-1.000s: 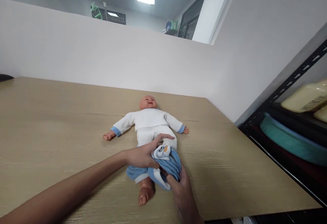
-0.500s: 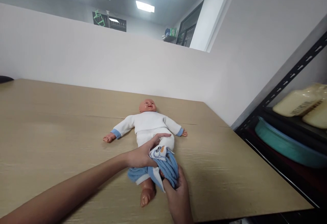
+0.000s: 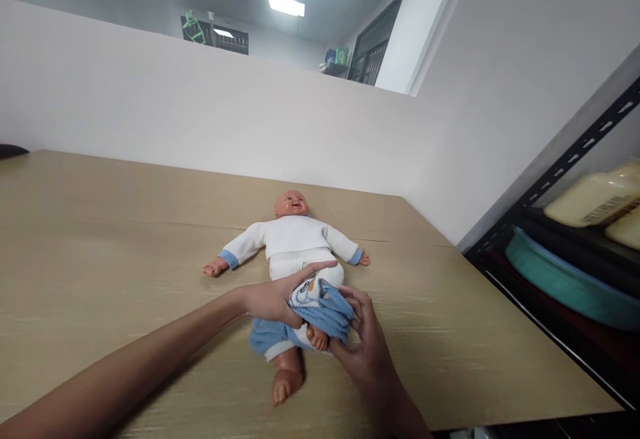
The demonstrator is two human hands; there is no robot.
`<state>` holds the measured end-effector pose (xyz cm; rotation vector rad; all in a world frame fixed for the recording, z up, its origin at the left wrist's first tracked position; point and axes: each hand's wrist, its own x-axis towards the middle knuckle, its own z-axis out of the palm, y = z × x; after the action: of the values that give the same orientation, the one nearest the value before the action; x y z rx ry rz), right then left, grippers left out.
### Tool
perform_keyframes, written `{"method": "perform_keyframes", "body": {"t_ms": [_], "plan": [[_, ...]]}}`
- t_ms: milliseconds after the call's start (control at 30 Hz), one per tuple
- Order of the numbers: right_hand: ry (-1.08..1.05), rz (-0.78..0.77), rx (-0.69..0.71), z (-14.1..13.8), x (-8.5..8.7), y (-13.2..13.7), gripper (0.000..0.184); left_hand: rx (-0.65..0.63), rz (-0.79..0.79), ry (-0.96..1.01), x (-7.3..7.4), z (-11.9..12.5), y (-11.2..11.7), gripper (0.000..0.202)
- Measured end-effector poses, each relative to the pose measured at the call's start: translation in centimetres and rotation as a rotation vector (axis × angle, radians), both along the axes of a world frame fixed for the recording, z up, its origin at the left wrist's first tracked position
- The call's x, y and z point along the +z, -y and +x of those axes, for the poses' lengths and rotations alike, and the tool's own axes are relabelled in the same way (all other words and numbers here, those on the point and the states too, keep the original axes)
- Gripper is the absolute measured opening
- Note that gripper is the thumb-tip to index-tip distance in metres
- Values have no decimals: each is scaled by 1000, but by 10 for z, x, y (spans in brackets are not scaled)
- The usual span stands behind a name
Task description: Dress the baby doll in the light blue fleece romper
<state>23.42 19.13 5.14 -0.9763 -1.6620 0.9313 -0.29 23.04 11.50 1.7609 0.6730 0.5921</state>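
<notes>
A baby doll (image 3: 295, 235) lies on its back on the table, head away from me, in a white top with blue cuffs. Blue-and-white trousers (image 3: 327, 309) with a printed animal face are bunched around its legs. My left hand (image 3: 275, 299) is closed on the bunched cloth from the left, fingers partly hidden behind it. From the right, my right hand (image 3: 363, 339) grips the blue trouser leg between thumb and fingers. One bare doll foot (image 3: 317, 337) pokes out of the cloth between my hands. The other foot (image 3: 286, 385) extends below its white cuff.
The wooden table (image 3: 125, 252) meets a white partition wall (image 3: 225, 112) at the back. On the right stands a black metal shelf (image 3: 565, 165) holding a teal basin (image 3: 565, 279) and cream-coloured containers (image 3: 595, 195).
My right hand has shifted up and outward along the trouser leg. The doll's foot, mostly covered before, now shows at the cloth's opening. My left hand stays nearly in place.
</notes>
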Motion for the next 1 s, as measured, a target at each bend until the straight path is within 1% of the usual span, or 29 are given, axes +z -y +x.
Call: {"method": "perform_keyframes", "body": {"t_ms": [67,100,167,200,267,333,367,400,500,533,567,600,667,733,800,833,900,1000], "plan": [[41,33,17,7,2,-5,69,-64,-66,54,1,0,-1,118],[77,48,25,11,4,-9,65,-69,-67,59,1,-1,-1,117],[174,76,49,20,12,-16,51,-25,-2,33,1,-1,-3,108],[223,91,68,24,18,-19,43,-6,35,23,0,-1,-3,99],[293,101,138,31,28,-30,29,6,79,-2,-1,-1,-4,71],[315,70,264,36,36,-44,23,0,82,-60,-3,-1,-6,46],[312,34,347,38,38,-54,27,8,82,-94,-4,-2,-7,40],[302,-18,435,38,39,-64,36,32,87,-128,-5,-2,-8,39],[226,-234,657,37,34,-100,76,108,120,-161,-9,-3,-10,39],[190,-302,713,36,31,-111,86,118,132,-144,-10,-3,-10,40],[156,-357,757,34,27,-121,90,119,148,-117,-10,-3,-11,41],[119,-396,780,32,22,-129,88,119,167,-85,-11,-3,-11,44],[37,-432,760,29,10,-141,76,168,222,-75,-11,-4,-10,52],[-48,-441,666,27,-2,-145,62,268,283,-172,-9,-5,-9,52],[-123,-448,566,25,-10,-143,52,365,336,-286,-6,-6,-9,50],[-147,-452,532,24,-12,-140,50,398,359,-314,-4,-7,-10,47],[-161,-449,499,21,-9,-132,48,455,403,-317,0,-7,-13,42],[-100,-405,514,11,3,-123,49,595,470,-341,7,-11,-21,43]]}}
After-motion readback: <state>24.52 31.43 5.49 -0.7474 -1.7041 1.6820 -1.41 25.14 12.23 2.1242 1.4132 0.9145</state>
